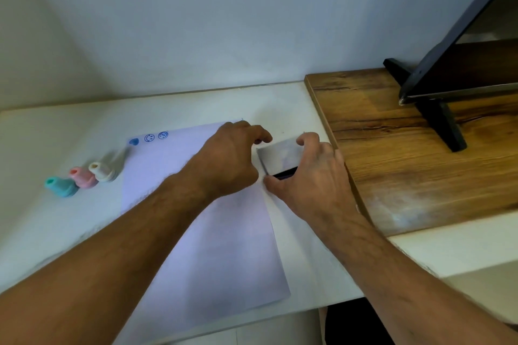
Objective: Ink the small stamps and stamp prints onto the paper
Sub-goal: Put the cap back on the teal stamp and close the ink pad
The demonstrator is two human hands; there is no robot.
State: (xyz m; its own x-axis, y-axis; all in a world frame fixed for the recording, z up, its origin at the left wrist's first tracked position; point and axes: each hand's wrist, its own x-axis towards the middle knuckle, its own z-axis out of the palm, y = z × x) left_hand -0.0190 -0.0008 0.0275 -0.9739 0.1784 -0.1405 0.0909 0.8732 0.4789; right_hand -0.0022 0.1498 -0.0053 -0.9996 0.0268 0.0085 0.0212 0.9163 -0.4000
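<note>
A pale sheet of paper lies on the white table, with a blue heart print and two blue smiley prints along its top left edge. Right of the paper's top corner sits a silver ink pad box, its lid slightly raised over a dark gap. My left hand touches the box's left side. My right hand grips its right side and front edge. Three small stamps lie left of the paper: teal, pink, white.
A wooden board lies on the table to the right, close beside my right hand. A black screen on a stand rests on it. A white wall rises behind the table. The table's front edge runs just below the paper.
</note>
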